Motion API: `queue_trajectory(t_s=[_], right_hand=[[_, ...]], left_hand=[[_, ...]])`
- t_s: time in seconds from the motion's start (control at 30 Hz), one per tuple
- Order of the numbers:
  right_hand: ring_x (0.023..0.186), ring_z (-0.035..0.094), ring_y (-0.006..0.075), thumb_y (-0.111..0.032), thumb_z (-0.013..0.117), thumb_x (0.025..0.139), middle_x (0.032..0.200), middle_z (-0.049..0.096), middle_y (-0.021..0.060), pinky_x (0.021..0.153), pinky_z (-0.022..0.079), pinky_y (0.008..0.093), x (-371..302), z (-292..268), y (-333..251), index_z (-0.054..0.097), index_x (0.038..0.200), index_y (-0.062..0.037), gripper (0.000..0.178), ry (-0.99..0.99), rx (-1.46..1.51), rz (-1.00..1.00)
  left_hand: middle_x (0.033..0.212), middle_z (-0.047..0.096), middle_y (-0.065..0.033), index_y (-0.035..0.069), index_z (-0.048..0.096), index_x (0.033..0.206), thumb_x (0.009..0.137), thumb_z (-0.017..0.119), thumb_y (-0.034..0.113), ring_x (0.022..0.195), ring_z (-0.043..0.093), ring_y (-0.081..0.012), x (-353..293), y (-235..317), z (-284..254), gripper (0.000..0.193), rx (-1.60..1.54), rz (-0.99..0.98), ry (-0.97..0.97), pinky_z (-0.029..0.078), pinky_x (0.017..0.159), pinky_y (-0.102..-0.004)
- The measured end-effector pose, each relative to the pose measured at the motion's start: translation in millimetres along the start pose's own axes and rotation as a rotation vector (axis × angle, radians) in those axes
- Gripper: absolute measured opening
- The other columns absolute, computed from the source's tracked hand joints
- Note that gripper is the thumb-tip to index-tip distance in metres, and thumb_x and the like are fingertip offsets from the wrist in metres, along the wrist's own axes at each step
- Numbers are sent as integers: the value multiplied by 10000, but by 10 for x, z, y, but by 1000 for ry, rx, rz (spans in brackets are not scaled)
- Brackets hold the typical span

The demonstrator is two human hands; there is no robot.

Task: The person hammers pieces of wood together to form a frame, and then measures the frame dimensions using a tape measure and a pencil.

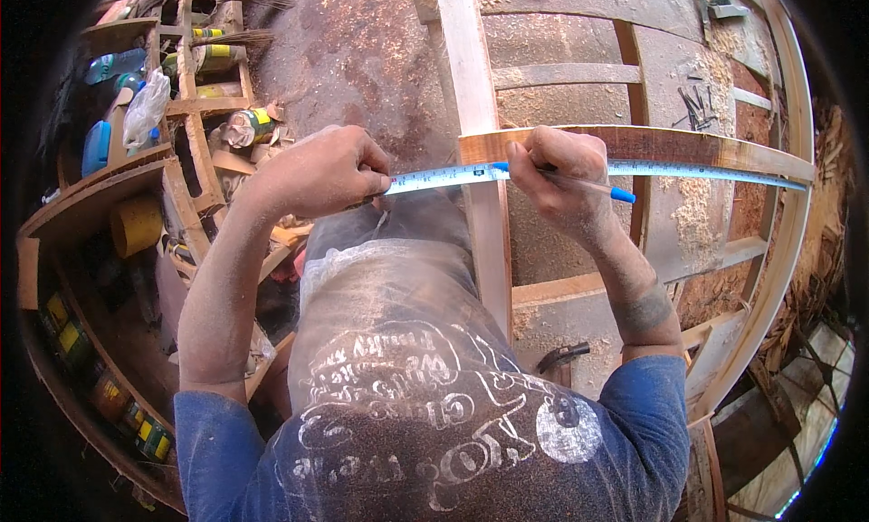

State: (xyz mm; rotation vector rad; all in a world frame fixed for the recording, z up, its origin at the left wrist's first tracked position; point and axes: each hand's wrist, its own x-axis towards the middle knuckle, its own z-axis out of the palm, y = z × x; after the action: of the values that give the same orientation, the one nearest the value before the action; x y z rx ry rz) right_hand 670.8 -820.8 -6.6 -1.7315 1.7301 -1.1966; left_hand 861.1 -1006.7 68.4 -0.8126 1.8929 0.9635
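Observation:
A tape measure's pale blade [444,176] stretches from my left hand across a wooden frame [498,241] toward its far right rail. My left hand [321,171] is closed, pinching the tape at its left end; whether the case sits inside the fist is hidden. Between the fingers of my right hand [563,171] is a pen [593,188], its blue end sticking out to the right. Its other end points left, at the tape above the frame's left rail. My right hand rests close against a brown wooden slat [670,144], which runs alongside the tape.
Nails [695,105] lie in a loose pile among wood shavings [692,214] on the boards. A dark curved tool head [563,355] is by the frame's near part. To my left stands a wooden shelf unit [186,96] with bottles, cans and a yellow container [136,225].

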Motion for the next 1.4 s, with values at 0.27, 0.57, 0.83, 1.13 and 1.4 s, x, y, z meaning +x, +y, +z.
queue_trajectory(t_s=[0.27,0.57,0.83,1.13,1.4], right_hand=[[446,417,68,-36,668,902,521,428,-5,408,336,281,-16,12,16,489,637,-84,323,21,-20,-7],[454,424,57,-38,660,914,529,451,-5,411,340,265,-13,-9,30,487,638,-84,329,5,12,1],[483,440,45,-81,649,944,550,490,-4,424,345,259,-19,-60,9,510,681,-65,298,28,131,173],[588,512,35,-192,582,1015,665,560,-14,499,405,197,-105,-157,-447,566,852,-35,227,347,444,372],[648,606,164,-254,655,943,734,649,86,596,476,349,-1348,256,-1601,638,876,-17,247,567,414,732]], left_hand=[[852,746,-138,31,765,1065,888,623,171,735,692,-213,2,9,-6,266,0,-9,-7,553,744,-351],[834,743,-136,32,769,1045,887,635,172,717,682,-215,1,16,-10,250,-4,17,-4,543,729,-356],[746,687,-128,-19,745,997,894,649,219,662,615,-200,40,-90,54,277,-31,104,18,502,674,-363],[874,722,-189,13,732,1071,885,609,217,767,680,-301,136,-242,44,302,124,270,31,540,761,-390],[739,645,-90,-42,694,933,900,592,186,685,593,-127,279,-454,50,252,185,322,8,496,655,-332]])
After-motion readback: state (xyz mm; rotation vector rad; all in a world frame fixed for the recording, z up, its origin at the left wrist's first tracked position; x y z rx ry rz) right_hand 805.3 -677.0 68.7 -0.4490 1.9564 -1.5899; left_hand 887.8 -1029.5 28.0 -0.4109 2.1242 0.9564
